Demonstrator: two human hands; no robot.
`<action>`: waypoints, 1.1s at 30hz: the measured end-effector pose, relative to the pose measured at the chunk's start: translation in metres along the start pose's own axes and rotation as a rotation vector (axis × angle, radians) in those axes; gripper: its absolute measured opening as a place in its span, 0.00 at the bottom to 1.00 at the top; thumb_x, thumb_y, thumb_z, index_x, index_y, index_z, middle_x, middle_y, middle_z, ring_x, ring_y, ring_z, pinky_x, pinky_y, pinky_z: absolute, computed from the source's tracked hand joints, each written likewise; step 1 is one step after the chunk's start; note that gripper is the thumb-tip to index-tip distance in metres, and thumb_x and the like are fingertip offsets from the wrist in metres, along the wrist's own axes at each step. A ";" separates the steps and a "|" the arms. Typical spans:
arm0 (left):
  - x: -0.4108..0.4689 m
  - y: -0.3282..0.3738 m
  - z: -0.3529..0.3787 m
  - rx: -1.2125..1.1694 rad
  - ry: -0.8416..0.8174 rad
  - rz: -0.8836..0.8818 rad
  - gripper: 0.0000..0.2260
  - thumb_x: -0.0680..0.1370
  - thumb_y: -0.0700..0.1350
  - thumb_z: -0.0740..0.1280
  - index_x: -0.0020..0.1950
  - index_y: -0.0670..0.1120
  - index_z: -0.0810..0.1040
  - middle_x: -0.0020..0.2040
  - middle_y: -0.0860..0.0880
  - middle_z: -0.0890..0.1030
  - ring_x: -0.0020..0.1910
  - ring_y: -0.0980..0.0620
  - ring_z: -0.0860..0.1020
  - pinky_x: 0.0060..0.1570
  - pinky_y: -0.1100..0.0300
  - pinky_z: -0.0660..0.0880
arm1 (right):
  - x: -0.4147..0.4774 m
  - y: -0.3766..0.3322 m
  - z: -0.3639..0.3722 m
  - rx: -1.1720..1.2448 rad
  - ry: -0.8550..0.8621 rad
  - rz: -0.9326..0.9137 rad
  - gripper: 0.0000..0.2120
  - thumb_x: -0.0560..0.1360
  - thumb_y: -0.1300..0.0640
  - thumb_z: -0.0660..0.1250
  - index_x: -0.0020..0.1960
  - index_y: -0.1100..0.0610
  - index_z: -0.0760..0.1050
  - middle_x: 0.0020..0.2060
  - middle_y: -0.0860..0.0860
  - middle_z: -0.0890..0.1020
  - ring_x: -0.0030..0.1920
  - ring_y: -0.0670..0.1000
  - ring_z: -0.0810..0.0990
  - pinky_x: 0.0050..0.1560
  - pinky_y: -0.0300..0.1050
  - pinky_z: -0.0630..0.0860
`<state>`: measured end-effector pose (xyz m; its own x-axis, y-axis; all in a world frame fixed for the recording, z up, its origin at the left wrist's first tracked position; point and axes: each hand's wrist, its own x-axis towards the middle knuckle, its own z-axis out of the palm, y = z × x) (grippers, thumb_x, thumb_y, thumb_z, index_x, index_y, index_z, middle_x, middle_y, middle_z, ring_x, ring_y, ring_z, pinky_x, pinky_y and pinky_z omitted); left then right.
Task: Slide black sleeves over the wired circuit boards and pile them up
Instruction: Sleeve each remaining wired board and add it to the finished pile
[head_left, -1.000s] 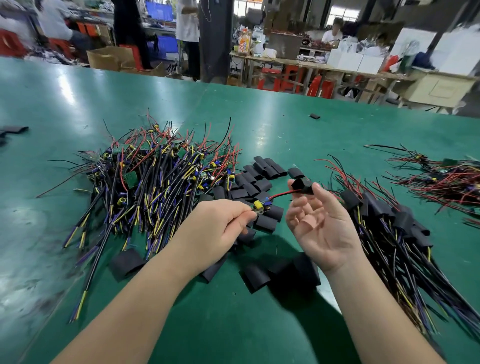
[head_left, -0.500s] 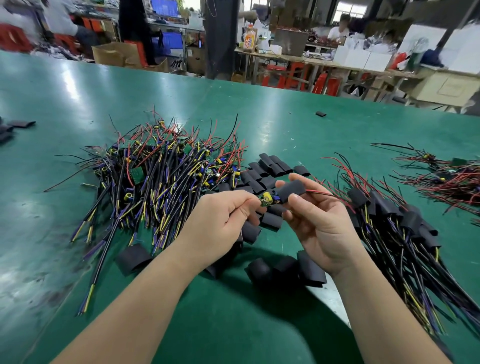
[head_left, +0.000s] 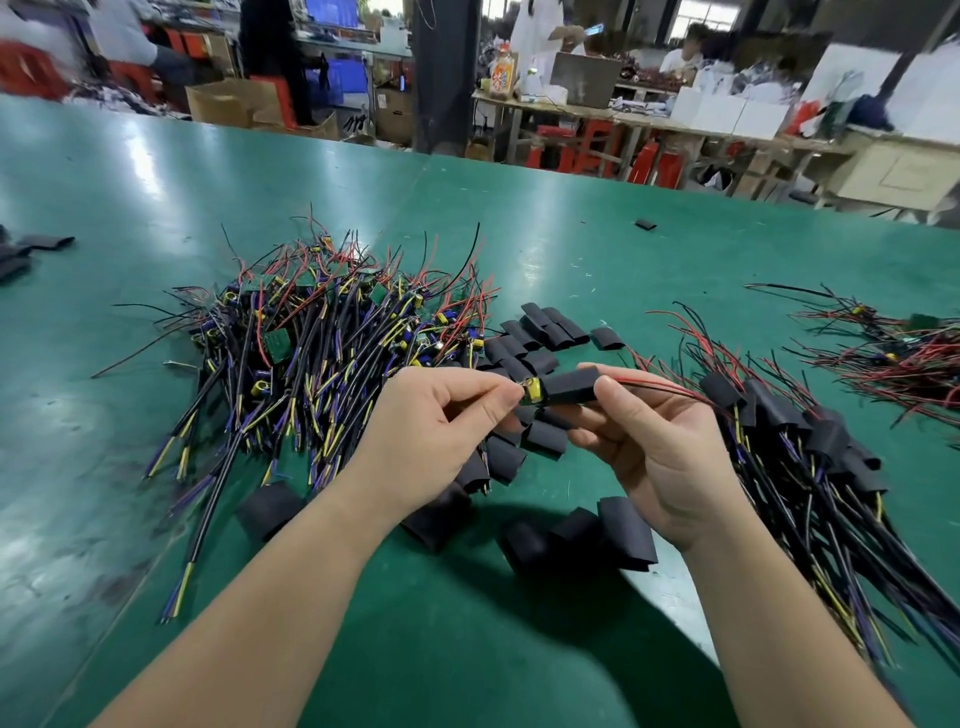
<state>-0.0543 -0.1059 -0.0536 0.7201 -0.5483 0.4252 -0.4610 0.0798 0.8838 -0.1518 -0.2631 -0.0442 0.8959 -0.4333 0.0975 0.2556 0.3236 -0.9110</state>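
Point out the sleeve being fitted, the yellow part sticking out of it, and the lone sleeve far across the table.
sleeve (head_left: 569, 387): head view, middle of its black side.
yellow part (head_left: 532, 391): head view, its exposed face.
lone sleeve (head_left: 645, 224): head view, its centre.

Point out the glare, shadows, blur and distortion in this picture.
Head view: pale glare streaks on the green table at far left and centre; a dark shadow under both forearms; the workshop behind is smeared, worst at upper left; the forearms look stretched toward the lower edge, a wide-lens effect; the left hand, right hand, black sleeve and circuit board are sharp.
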 end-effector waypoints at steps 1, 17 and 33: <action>0.000 0.000 0.001 0.011 0.000 0.004 0.04 0.75 0.45 0.69 0.43 0.52 0.84 0.36 0.53 0.84 0.36 0.55 0.81 0.42 0.60 0.79 | 0.000 0.001 0.001 -0.008 -0.002 0.013 0.10 0.65 0.57 0.70 0.45 0.59 0.83 0.43 0.58 0.85 0.41 0.55 0.86 0.34 0.39 0.79; -0.001 -0.001 0.002 -0.009 0.092 0.119 0.07 0.75 0.40 0.70 0.47 0.52 0.83 0.34 0.58 0.82 0.26 0.62 0.73 0.29 0.71 0.69 | 0.000 0.006 0.016 0.187 0.170 0.177 0.15 0.62 0.55 0.71 0.45 0.63 0.80 0.36 0.56 0.85 0.36 0.49 0.85 0.29 0.34 0.78; 0.000 -0.004 0.000 0.368 0.068 0.390 0.05 0.76 0.39 0.68 0.49 0.43 0.83 0.40 0.56 0.81 0.35 0.66 0.73 0.39 0.73 0.68 | 0.000 0.010 0.019 0.138 0.153 0.183 0.10 0.65 0.52 0.71 0.37 0.60 0.83 0.38 0.58 0.85 0.36 0.50 0.85 0.28 0.35 0.77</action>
<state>-0.0522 -0.1060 -0.0569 0.4861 -0.4798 0.7304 -0.8430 -0.0372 0.5366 -0.1422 -0.2434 -0.0456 0.8692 -0.4755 -0.1353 0.1508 0.5156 -0.8435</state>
